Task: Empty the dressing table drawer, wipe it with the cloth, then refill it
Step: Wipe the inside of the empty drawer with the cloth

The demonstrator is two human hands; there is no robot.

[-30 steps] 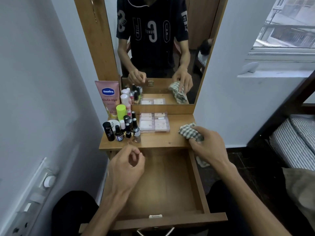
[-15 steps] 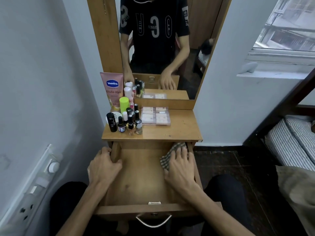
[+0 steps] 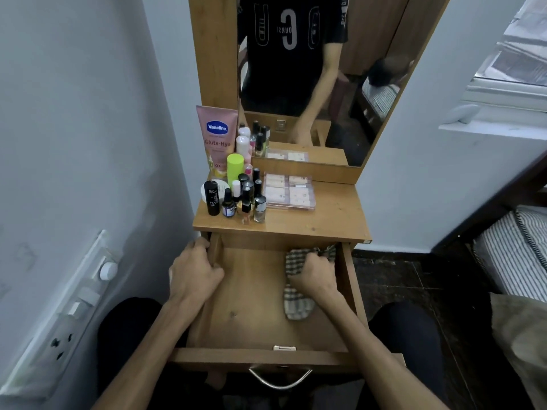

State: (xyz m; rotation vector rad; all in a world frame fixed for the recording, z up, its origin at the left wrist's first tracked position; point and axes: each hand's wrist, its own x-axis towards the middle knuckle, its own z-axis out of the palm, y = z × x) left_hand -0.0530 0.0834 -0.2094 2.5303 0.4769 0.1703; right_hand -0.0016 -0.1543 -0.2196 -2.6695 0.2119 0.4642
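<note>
Drawer (image 3: 251, 294) pulled out toward me, bare wood floor showing, nothing in it but the cloth (image 3: 296, 303). Checked cloth lies along the drawer's right side: far end bunched up against the back right corner, near end trailing toward me just beside the right wall. My right hand (image 3: 316, 276) is on it, grip closed, fingers curled around a bunch of the fabric, knuckles up, close to the right wall. My left hand (image 3: 194, 270) sits at the back left corner, grip curled over the top edge of the left wall, fingertips near the underside of the desk (image 3: 325, 220). Between the two hands the drawer floor is open wood, and so is the whole near half up to the front panel; a small latch piece (image 3: 284, 348) sits at the front edge, metal handle (image 3: 279, 380) hangs outside below it. Back part of the drawer is tucked under the desk lip, so headroom there is tight. On the desk, left side: cluster of small bottles (image 3: 245, 199), a black tube (image 3: 212, 198), a lime-green cap (image 3: 235, 165), and the pink Vaseline tube (image 3: 217, 140) standing against the mirror frame. A clear compartment box (image 3: 288, 192) sits just right of the bottles. Right half of the desk is bare wood to its edge. White wall close on the left with a switch panel (image 3: 77, 300); striped mattress (image 3: 515, 255) off to the right.
</note>
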